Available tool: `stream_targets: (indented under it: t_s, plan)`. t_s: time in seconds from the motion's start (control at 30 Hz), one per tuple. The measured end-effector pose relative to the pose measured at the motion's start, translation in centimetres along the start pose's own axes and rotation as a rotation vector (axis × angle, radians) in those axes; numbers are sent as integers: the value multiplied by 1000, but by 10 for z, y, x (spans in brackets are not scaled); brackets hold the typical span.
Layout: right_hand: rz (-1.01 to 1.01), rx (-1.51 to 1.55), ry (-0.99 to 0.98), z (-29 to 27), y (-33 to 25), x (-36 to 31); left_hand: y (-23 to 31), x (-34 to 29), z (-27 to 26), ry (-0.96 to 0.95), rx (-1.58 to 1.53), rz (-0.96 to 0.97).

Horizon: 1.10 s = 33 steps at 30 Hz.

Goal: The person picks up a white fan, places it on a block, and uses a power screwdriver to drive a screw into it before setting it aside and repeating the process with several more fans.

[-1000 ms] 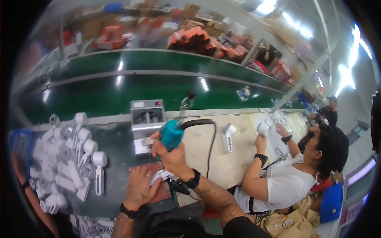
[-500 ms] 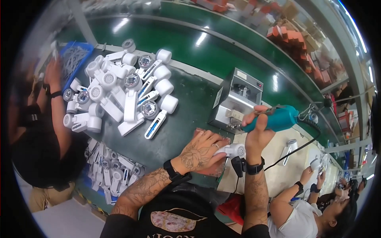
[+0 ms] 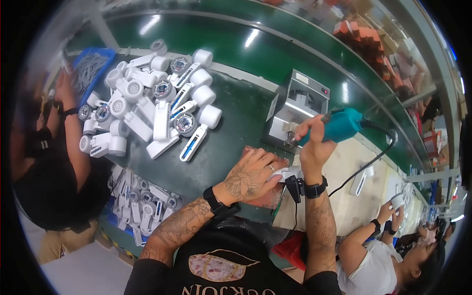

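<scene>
My right hand [image 3: 313,142] grips a teal electric screwdriver [image 3: 341,123], held sideways with its tip by the front outlet of a grey metal screw feeder [image 3: 301,105]. Whether a screw sits on the tip is too small to tell. Lower down, my left hand [image 3: 253,174] is closed over a white handheld fan [image 3: 285,173], pressing it on a reddish block [image 3: 268,197] at the bench edge. My fingers and the right wristband's black box hide much of this fan.
Several white handheld fans [image 3: 162,120] lie heaped on the green bench [image 3: 236,128] at left. More fill a bin [image 3: 140,201] below. A blue tray [image 3: 91,71] holds grey parts. One fan [image 3: 362,182] lies on the pale board [image 3: 339,162]. Co-workers sit on both sides.
The screwdriver has moved left, bringing its tip closer to the feeder's outlet. My left hand stays on the fan, whose round head is now mostly behind my right wrist. The view has shifted slightly.
</scene>
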State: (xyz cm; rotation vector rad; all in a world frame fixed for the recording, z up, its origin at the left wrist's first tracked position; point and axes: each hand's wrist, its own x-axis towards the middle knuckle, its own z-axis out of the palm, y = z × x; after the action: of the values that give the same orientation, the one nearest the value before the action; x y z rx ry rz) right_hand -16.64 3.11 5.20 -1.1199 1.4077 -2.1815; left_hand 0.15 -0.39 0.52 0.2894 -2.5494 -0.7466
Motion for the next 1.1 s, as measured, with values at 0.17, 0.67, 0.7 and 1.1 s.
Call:
stream_targets:
  t_s: [0.17,0.67,0.7,1.1]
  plan:
    - [120,23,72,-13,-26,-37,-4,0,7,1,-7,0]
    - [143,21,22,-27,-42,-76,-2,-2,7,-60,-50,-28]
    - [148,32,22,-27,-41,-77,-2,-2,8,-52,-48,-28]
    - [139,109,9,-28,-27,-77,1,6,2,27,-30,-22]
